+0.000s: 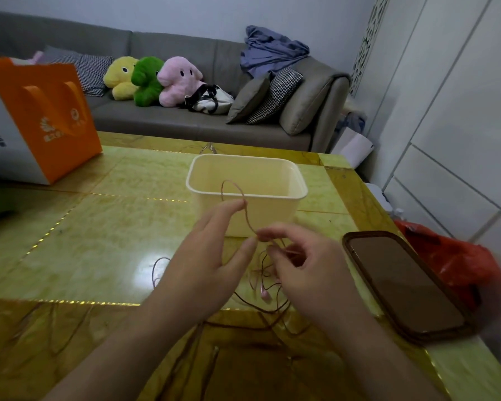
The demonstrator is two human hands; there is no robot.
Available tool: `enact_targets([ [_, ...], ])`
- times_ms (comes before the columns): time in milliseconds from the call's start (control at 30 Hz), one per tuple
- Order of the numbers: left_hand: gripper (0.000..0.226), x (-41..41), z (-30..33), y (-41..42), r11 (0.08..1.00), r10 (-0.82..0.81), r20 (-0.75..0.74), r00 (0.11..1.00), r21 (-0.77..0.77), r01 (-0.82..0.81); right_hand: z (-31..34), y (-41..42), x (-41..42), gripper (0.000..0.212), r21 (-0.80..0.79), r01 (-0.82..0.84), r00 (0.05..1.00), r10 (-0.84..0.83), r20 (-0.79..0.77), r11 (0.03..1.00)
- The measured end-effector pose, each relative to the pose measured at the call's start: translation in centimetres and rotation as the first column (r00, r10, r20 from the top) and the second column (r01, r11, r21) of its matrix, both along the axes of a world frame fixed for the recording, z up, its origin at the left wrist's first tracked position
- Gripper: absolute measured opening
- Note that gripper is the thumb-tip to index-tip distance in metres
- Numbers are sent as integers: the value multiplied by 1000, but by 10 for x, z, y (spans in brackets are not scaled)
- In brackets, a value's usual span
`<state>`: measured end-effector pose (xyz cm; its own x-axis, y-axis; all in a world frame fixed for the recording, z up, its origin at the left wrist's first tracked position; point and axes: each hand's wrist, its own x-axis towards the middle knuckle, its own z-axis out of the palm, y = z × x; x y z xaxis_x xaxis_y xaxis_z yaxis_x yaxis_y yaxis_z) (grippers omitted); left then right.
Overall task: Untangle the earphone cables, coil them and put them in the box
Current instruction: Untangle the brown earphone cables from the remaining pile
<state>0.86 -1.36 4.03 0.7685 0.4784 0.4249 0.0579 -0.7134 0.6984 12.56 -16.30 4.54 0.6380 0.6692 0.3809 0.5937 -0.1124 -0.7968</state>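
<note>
I see two bare hands over a glossy yellow-green table [99,227], working a thin pinkish-brown earphone cable [250,224]. Much of it is hard to follow: the slack lies in a loose tangle on the table beneath and between the hands, partly hidden by the wrists, and I cannot trace which strand goes where. One pink earbud [264,295] shows in that tangle; the other end I cannot make out. My right hand's fingertips are blurred.

The left hand [206,267] has its fingers mostly extended, fingertips pinching the cable near the top, where a small loop rises above them in front of the box. The right hand [304,273] is curled, thumb and forefinger pinching the same cable just beside the left thumb tip. A short run of cable curves between the two pinches.

The cream plastic box [272,209] stands open just beyond the hands, with no cable visibly resting inside. A brown oval lid [405,287] lies flat to the right, near the table edge. An orange paper bag [49,111] stands at far left, cut off by the frame.
</note>
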Motion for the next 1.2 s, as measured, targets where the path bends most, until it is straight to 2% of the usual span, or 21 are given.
enact_targets([
  [33, 52, 2, 1, -3, 994, -10, -1, 1000, -106, 9, 0, 2, -1, 37, -3, -29, 999, 29, 21, 1000],
  [67, 47, 4, 3, -4, 960, -43, 9, 999, -277, 44, -1, 2, -2, 39, -5, -58, 998, 58, 37, 998],
  [100, 38, 6, 3, -5, 894, -90, 25, 996, -439, 92, -1, 3, -2, 41, -7, -90, 995, 90, 42, 996],
  [133, 27, 7, 3, -7, 845, -116, 52, 992, -520, 126, -2, 3, -2, 44, -11, -118, 992, 118, 44, 993],
  [233, 16, 6, 2, -6, 793, -10, 169, 986, -599, 111, 0, 2, -4, 51, -38, -135, 990, 136, 34, 990],
  [300, 16, 5, 2, -3, 715, 77, 254, 964, -688, 124, 1, 3, -4, 49, -43, -68, 997, 70, 42, 997],
  [400, 18, 5, 3, 2, 601, 159, 327, 932, -781, 171, 1, 1, 0, 37, -75, 49, 997, -44, 71, 996],
  [533, 18, 3, 6, 8, 495, 233, 368, 900, -842, 215, -1, -5, 7, 14, -94, 166, 980, -154, 123, 982],
  [600, 16, 2, 6, 13, 436, 277, 370, 887, -871, 227, -1, -6, 13, 11, -76, 219, 973, -211, 94, 973],
  [800, 17, 1, 5, 25, 353, 335, 357, 872, -906, 236, 4, -12, 24, 20, 44, 265, 959, -258, -113, 963],
  [900, 19, 1, 4, 30, 344, 348, 312, 884, -920, 189, 6, -12, 32, 25, 122, 331, 891, -267, -366, 936],
  [967, 19, 0, 3, 32, 377, 344, 283, 895, -915, 145, 9, -12, 36, 36, 196, 362, 787, -186, -589, 911],
  [1033, 21, 0, 2, 34, 435, 339, 251, 907, -896, 86, 13, -13, 38, 49, 234, 388, 660, -91, -746, 892],
  [1133, 24, 0, -1, 37, 537, 342, 191, 920, -843, -25, 20, -20, 44, 69, 257, 410, 464, 43, -885, 875],
  [1200, 26, 0, -5, 39, 619, 348, 141, 927, -777, -115, 22, -27, 48, 79, 284, 403, 390, 117, -913, 870],
])
